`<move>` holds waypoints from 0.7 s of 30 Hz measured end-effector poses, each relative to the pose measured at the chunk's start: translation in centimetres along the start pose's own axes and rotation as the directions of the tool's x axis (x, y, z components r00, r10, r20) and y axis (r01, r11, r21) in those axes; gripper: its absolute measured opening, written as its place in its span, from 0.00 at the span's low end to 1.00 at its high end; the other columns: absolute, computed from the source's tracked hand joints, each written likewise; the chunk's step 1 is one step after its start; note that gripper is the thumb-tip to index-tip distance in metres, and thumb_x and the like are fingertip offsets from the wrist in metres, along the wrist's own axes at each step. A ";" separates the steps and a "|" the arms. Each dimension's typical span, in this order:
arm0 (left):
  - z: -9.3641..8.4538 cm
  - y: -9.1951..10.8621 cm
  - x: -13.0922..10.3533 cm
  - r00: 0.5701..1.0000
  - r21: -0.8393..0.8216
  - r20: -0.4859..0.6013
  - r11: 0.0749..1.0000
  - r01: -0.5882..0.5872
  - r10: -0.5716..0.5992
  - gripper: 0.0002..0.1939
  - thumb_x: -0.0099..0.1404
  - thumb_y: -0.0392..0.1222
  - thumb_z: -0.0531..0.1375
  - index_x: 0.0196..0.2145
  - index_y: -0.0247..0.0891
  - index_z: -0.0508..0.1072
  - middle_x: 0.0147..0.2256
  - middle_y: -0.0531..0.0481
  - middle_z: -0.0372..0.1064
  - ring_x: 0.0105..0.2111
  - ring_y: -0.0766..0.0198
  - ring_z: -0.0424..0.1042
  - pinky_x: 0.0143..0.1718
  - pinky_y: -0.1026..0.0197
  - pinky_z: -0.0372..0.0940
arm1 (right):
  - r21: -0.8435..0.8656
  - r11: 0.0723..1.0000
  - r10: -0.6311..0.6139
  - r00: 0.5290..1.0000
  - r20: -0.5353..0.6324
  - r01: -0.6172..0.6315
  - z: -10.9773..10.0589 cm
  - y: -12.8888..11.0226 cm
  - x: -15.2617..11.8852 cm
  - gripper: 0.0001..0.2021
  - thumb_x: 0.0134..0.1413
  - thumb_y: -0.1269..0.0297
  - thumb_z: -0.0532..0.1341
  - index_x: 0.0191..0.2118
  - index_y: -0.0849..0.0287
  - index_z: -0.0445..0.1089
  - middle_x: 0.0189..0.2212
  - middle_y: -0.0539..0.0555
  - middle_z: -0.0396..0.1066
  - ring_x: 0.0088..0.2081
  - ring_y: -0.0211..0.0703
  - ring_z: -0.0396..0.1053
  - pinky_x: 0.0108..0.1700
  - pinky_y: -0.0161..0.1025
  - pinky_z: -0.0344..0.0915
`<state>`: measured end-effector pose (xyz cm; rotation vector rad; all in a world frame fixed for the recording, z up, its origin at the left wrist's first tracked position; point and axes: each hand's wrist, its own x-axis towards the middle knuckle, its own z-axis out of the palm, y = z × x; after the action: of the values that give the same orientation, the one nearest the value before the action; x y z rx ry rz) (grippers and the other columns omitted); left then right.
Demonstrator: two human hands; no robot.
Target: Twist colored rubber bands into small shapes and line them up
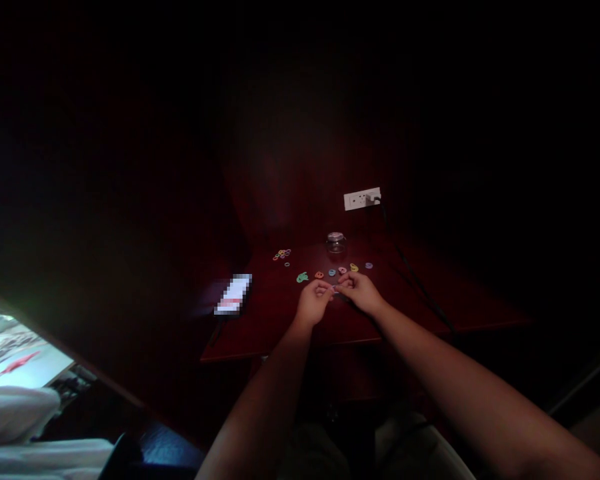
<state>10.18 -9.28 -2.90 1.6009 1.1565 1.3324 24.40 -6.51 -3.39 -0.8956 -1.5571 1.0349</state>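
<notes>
My left hand (315,301) and my right hand (361,292) meet over the dark red desk, fingertips close together. Both pinch a small pale pinkish hair tie (334,289), mostly hidden by the fingers. Just beyond them lies a row of small hair ties grouped by colour: green ones (302,277), orange ones (319,275), blue ones (332,273), pink ones (343,270), yellow ones (354,267) and purple ones (369,265). A loose pile of mixed hair ties (281,254) is at the back left, with a single hair tie (287,265) in front of it.
A clear lidded jar (336,243) stands behind the row. To the left lies a lit phone (233,294) with a blurred screen. A wall socket (363,199) holds a plug, whose dark cable (415,270) crosses the right of the desk. The desk's front edge (280,352) is near my forearms.
</notes>
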 end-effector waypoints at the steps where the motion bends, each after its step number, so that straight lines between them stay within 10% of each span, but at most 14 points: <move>1: -0.1 -0.1 0.0 1.000 0.006 -0.016 1.000 -0.003 0.003 0.08 0.52 0.42 0.57 0.27 0.33 0.66 0.22 0.51 0.65 0.22 0.70 0.65 0.24 0.68 0.59 | 0.038 0.999 0.007 1.000 -0.016 -0.006 0.0 0.1 0.0 0.12 0.36 0.62 0.61 0.27 0.61 0.60 0.16 0.45 0.60 0.17 0.31 0.56 0.20 0.30 0.54; 21: -0.3 0.1 0.2 0.998 0.044 -0.057 0.999 -0.012 0.015 0.03 0.49 0.34 0.56 0.26 0.33 0.66 0.22 0.52 0.65 0.23 0.71 0.64 0.26 0.68 0.58 | -0.051 0.999 0.002 0.995 0.104 0.004 0.2 -1.3 -0.4 0.08 0.39 0.64 0.57 0.25 0.64 0.67 0.15 0.48 0.63 0.18 0.32 0.57 0.21 0.30 0.53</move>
<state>9.95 -9.08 -2.72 1.6137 1.2193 1.3784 24.23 -7.39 -2.32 -0.8876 -1.6771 1.0595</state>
